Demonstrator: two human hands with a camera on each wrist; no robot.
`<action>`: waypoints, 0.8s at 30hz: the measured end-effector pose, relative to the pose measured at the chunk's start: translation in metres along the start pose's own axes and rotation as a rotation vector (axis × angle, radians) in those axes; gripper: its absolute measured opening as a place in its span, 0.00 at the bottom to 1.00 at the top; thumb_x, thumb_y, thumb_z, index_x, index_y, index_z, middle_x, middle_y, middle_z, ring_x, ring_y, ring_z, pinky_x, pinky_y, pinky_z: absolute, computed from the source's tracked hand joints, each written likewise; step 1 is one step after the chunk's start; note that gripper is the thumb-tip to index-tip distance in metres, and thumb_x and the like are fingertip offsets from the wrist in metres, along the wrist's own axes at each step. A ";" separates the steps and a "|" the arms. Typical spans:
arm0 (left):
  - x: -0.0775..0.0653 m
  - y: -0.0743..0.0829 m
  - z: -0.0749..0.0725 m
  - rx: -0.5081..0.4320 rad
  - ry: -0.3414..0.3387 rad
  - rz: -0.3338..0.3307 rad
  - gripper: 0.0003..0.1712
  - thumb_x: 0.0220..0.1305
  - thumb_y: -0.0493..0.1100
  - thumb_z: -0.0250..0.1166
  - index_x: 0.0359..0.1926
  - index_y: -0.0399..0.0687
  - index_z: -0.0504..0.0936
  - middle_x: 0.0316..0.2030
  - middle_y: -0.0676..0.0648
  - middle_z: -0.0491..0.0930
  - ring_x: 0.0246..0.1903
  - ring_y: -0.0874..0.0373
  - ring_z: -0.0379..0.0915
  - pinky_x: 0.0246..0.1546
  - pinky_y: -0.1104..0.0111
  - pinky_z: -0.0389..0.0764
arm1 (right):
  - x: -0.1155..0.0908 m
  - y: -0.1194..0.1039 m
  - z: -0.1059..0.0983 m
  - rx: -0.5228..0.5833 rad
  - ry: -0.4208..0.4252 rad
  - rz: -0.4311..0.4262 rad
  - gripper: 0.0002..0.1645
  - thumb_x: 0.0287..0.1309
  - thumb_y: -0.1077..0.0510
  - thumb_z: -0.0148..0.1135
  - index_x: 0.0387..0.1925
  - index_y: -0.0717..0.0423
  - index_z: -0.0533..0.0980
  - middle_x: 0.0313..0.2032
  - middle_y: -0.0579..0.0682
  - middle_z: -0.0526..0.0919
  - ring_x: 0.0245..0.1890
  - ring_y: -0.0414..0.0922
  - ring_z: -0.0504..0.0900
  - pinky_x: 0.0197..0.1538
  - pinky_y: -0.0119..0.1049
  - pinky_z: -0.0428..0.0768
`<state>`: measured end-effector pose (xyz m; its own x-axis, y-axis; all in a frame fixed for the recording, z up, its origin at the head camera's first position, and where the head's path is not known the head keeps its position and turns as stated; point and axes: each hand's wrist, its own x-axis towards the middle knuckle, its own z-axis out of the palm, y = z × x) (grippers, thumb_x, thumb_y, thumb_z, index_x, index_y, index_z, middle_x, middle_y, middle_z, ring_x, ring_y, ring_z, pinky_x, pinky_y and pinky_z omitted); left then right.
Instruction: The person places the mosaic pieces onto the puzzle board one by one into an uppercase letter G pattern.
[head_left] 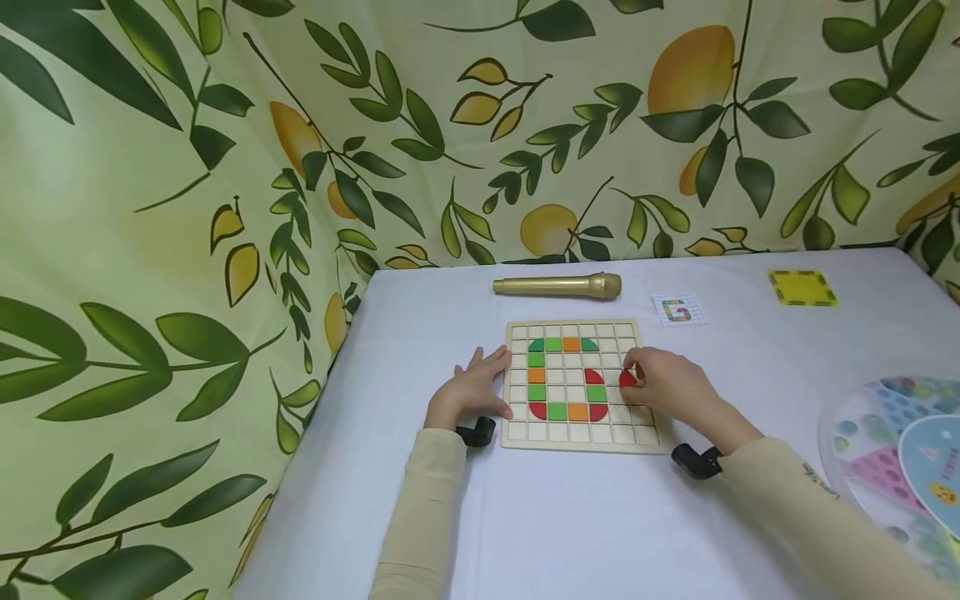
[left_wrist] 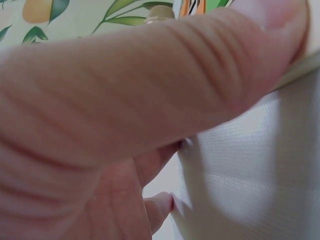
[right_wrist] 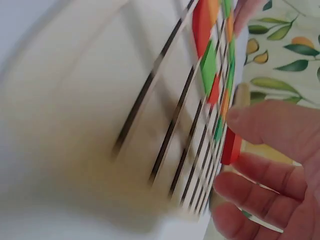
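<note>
A wooden grid board [head_left: 556,443] lies flat on the table, with green, orange and red tiles [head_left: 557,412] set in its squares in the shape of a letter G. My left hand [head_left: 471,390] rests at the board's left edge, fingers spread and the thumb touching the rim; in the left wrist view the thumb [left_wrist: 165,75] fills much of the picture. Over the right-hand columns, my right hand [head_left: 670,385] pinches a red tile [head_left: 627,379] with a rounded edge. The right wrist view has this red tile [right_wrist: 230,146] between thumb and fingers, above the board's surface.
Behind the board lies a gold microphone [head_left: 557,286]. A small card [head_left: 678,310] with a coloured G is to its right, and a yellow square [head_left: 802,287] lies farther right. A round clear tray [head_left: 840,442] with compartments stands at the right edge. Leaf-printed cloth [head_left: 420,167] hangs behind.
</note>
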<state>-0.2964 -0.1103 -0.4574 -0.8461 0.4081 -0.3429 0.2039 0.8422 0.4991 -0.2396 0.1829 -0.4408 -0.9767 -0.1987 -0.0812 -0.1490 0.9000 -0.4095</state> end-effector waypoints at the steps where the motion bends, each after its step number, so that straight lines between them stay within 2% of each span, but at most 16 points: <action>1: 0.000 0.000 0.000 0.000 0.000 0.000 0.62 0.35 0.47 0.78 0.71 0.56 0.51 0.71 0.58 0.43 0.70 0.51 0.24 0.64 0.42 0.32 | 0.004 -0.005 0.002 0.001 0.010 -0.005 0.20 0.45 0.54 0.70 0.40 0.60 0.75 0.26 0.49 0.73 0.24 0.45 0.70 0.24 0.34 0.69; 8: -0.002 0.003 0.000 -0.003 -0.005 -0.005 0.61 0.37 0.46 0.77 0.71 0.56 0.51 0.71 0.58 0.43 0.70 0.51 0.24 0.64 0.43 0.32 | 0.027 -0.033 0.019 0.007 0.069 -0.068 0.18 0.46 0.53 0.69 0.37 0.59 0.76 0.28 0.49 0.74 0.24 0.44 0.71 0.23 0.34 0.70; 12: 0.001 0.003 0.000 0.002 -0.008 0.005 0.61 0.38 0.46 0.77 0.71 0.56 0.51 0.71 0.58 0.43 0.70 0.51 0.24 0.64 0.43 0.32 | 0.035 -0.037 0.027 -0.016 0.088 -0.095 0.17 0.46 0.53 0.69 0.35 0.59 0.76 0.29 0.50 0.74 0.25 0.44 0.71 0.23 0.34 0.71; 18: 0.004 -0.001 0.000 0.023 0.000 0.024 0.61 0.37 0.47 0.77 0.71 0.56 0.51 0.71 0.58 0.43 0.70 0.51 0.24 0.64 0.42 0.32 | 0.040 -0.038 0.032 -0.042 0.090 -0.075 0.17 0.45 0.51 0.70 0.33 0.59 0.76 0.29 0.51 0.73 0.25 0.46 0.69 0.22 0.34 0.69; 24: 0.003 -0.004 0.000 0.017 0.004 0.016 0.62 0.36 0.46 0.78 0.71 0.57 0.51 0.71 0.58 0.43 0.70 0.51 0.24 0.63 0.42 0.32 | 0.043 -0.040 0.036 -0.029 0.078 -0.062 0.19 0.46 0.50 0.70 0.33 0.58 0.76 0.29 0.51 0.73 0.24 0.46 0.69 0.22 0.34 0.67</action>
<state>-0.2995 -0.1123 -0.4601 -0.8448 0.4201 -0.3314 0.2257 0.8413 0.4912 -0.2700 0.1241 -0.4605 -0.9743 -0.2249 0.0145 -0.2130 0.8978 -0.3854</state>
